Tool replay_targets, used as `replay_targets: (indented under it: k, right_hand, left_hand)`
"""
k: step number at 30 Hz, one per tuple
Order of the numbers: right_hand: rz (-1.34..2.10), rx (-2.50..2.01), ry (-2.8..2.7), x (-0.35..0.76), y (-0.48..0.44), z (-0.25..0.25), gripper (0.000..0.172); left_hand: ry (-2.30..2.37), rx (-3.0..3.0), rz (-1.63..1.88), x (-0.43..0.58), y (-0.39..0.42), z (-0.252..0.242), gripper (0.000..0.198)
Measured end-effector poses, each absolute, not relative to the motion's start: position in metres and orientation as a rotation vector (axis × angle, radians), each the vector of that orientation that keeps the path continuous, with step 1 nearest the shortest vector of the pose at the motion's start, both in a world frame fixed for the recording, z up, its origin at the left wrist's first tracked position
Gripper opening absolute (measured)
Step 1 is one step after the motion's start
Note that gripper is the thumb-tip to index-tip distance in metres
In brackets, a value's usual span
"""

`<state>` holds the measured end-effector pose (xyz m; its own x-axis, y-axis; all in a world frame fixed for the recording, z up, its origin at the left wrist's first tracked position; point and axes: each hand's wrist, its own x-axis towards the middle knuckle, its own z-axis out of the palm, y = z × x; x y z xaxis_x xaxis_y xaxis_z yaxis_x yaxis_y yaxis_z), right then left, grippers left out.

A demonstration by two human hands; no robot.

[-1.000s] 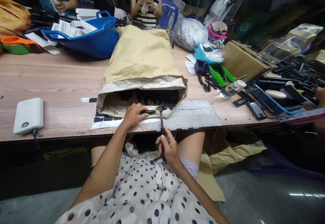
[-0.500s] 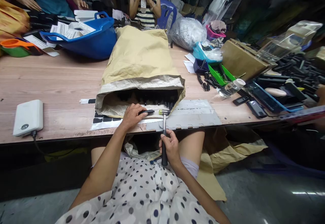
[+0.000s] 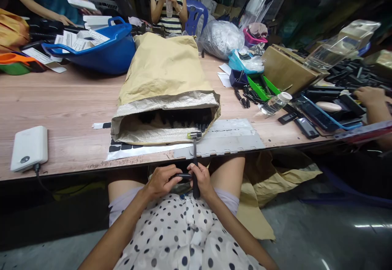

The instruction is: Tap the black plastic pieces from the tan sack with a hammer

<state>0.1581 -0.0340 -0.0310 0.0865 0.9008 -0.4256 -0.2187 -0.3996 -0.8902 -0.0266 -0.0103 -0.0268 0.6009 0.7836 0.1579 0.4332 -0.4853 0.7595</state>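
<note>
Below the table edge, my left hand (image 3: 162, 181) is closed on a slim black pen-like rod (image 3: 185, 175), which points toward my right hand. A small hammer (image 3: 195, 151) is gripped by its black handle in my right hand (image 3: 201, 179); its head, with a yellowish face, is up by the mouth of a paper sack. The far end of the rod meets the right-hand fingers, and whether they pinch it I cannot tell. The open tan sack (image 3: 165, 68) lies on the table, mouth toward me, with several black rods inside. Another open sack is partly visible beneath my hands.
A blue basin (image 3: 101, 56) of white boxes stands back left, near a white power bank (image 3: 30, 148) with a cable. On the right are a green tray (image 3: 255, 86), a clear bottle (image 3: 277, 103) and black parts. A grey board (image 3: 229, 137) lies along the front edge. Two people sit opposite; another person's hand shows at right.
My left hand has drawn back from the sack's mouth with the black rod, down to beside my right hand. The hammer stays in my right hand. Another person's hand has appeared at right.
</note>
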Motion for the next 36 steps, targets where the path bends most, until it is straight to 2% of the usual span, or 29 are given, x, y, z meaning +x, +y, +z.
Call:
replay_targets:
  k: [7, 13, 16, 20, 25, 28, 31, 36]
  right_hand:
    - [1.496, -1.380, -0.742, 0.160, -0.033, -0.039, 0.042]
    - [1.459, -1.363, -0.761, 0.158, -0.035, -0.037, 0.041]
    - [1.410, -1.362, -0.762, 0.158, -0.042, -0.038, 0.043]
    - [1.376, -1.372, -0.752, 0.159, -0.054, -0.044, 0.045]
    - [1.377, -1.394, -0.762, 0.160, -0.059, -0.052, 0.045]
    - [1.369, -1.389, -0.774, 0.159, -0.058, -0.054, 0.045]
    - [1.359, -1.382, -0.799, 0.159, -0.057, -0.055, 0.045]
    - [1.356, -1.381, -0.812, 0.157, -0.056, -0.053, 0.045]
  left_hand:
    - [1.534, 1.833, 0.150, -0.022, -0.020, -0.080, 0.035]
    - [1.555, 1.883, -0.058, -0.012, -0.013, -0.066, 0.034]
    - [1.406, 1.935, 0.031, -0.012, -0.014, -0.040, 0.029]
    - [1.036, 1.871, 0.482, -0.006, -0.003, 0.005, 0.017]
    - [1.336, 1.806, 0.878, 0.033, 0.054, 0.043, 0.021]
    - [1.617, 1.815, 0.746, 0.066, 0.096, 0.051, 0.021]
    - [1.830, 1.854, 0.449, 0.091, 0.126, 0.054, 0.024]
    - [1.903, 1.949, 0.210, 0.094, 0.132, 0.055, 0.021]
